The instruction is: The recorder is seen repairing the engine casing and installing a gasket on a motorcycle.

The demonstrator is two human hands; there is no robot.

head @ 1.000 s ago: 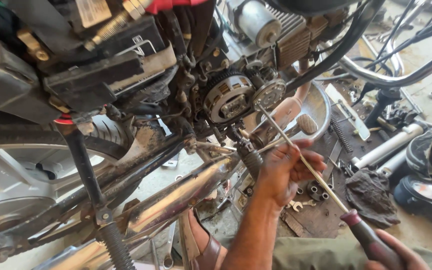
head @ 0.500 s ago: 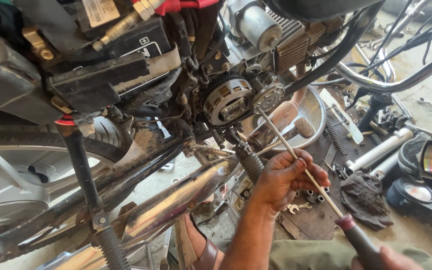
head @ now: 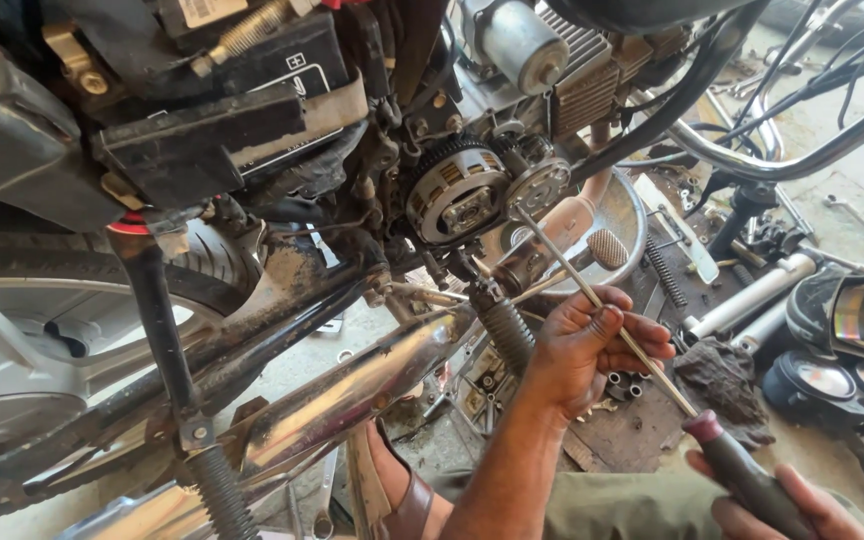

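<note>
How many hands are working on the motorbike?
2. The left hand pinches the long screwdriver's shaft near the middle; the right hand holds its dark handle at the bottom right. No other hands show.

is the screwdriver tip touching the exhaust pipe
No, the screwdriver tip points up at the exposed clutch assembly on the engine, well above the chrome exhaust pipe; the left hand steadies its shaft.

1. The right hand (head: 787,505) is cut off by the bottom edge.
2. The screwdriver (head: 652,375) shaft passes behind the left hand's (head: 582,350) fingers.
3. Small parts just right of the left hand are too small to identify.
</note>
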